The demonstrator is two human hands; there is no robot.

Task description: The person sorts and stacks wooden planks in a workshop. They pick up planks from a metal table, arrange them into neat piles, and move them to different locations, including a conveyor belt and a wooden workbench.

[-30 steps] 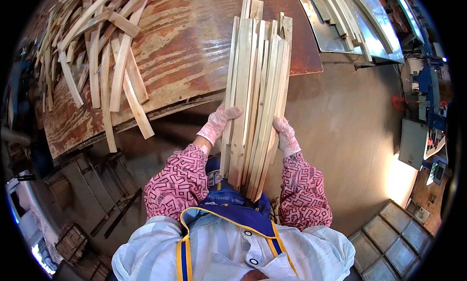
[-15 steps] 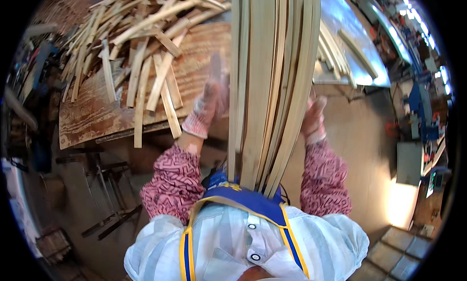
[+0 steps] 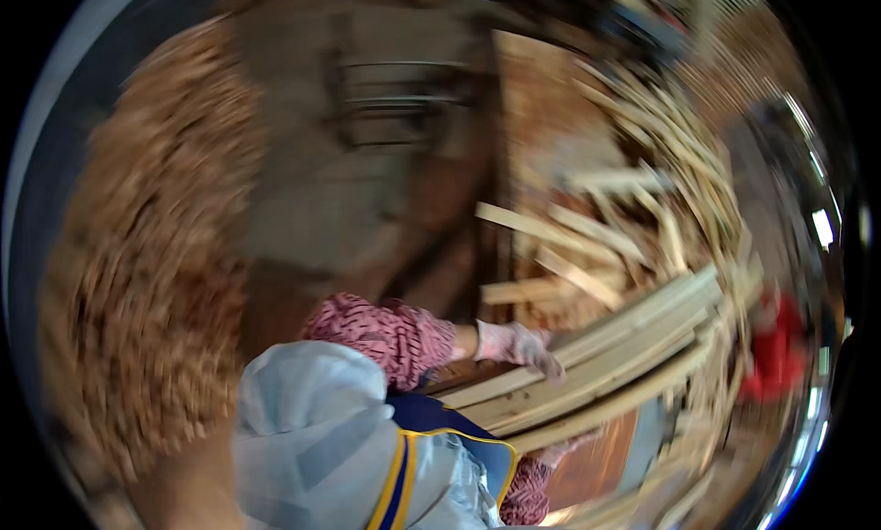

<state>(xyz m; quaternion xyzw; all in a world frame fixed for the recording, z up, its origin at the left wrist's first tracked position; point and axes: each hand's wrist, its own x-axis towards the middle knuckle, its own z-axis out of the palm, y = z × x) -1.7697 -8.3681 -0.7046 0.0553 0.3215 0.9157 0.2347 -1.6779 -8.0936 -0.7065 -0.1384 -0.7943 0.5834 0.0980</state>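
A thick bundle of long pale wooden slats point(image 3: 606, 365) reaches from against my blue apron out to the right and away from me. My left hand point(image 3: 516, 345), in a pale pinkish glove, lies along the bundle's near-left side with its fingers curled over the edge. On the opposite side, low and half hidden beneath the slats, my right hand point(image 3: 571, 449) bears against the bundle; its fingers are blurred. Loose slats point(image 3: 549, 234) lie scattered on the worn wooden table point(image 3: 546, 99) beyond my left hand, some jutting past its edge.
At the left a large heap of brownish wood pieces point(image 3: 156, 255) rises, smeared by motion. A metal frame stand point(image 3: 399, 99) is on the floor between heap and table. More slats point(image 3: 684, 154) are piled on the table's right. Something red point(image 3: 778, 346) is at far right.
My view and body have turned left, so the table now appears at the right and the heap has come into view. The bundle, upright in the picture before, now slants to the right.
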